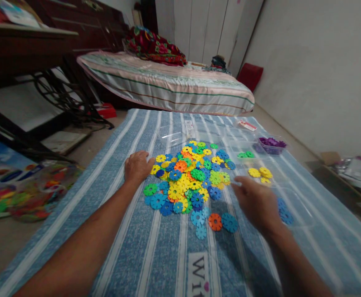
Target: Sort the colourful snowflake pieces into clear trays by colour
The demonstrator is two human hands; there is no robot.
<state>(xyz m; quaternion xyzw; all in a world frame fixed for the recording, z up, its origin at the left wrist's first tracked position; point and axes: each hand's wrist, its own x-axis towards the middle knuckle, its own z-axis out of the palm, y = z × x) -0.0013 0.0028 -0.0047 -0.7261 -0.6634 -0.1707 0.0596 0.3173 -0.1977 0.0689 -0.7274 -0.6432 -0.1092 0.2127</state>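
A few wheels (254, 173) sit in clear boxes (273, 151) by colour; a big pile (183, 181) is left on the striped cloth (164, 251). I can't tell if the left hand (138, 166), beside it, or blurry right hand (257, 201) has any in its fingers.

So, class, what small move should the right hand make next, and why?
Perhaps the right hand, if free, should pick up the outlying blue disc: it lies near that hand, beside an orange disc and apart from the main pile, and the near tray shows only blue pieces. Blur hides whether its grip already holds anything.
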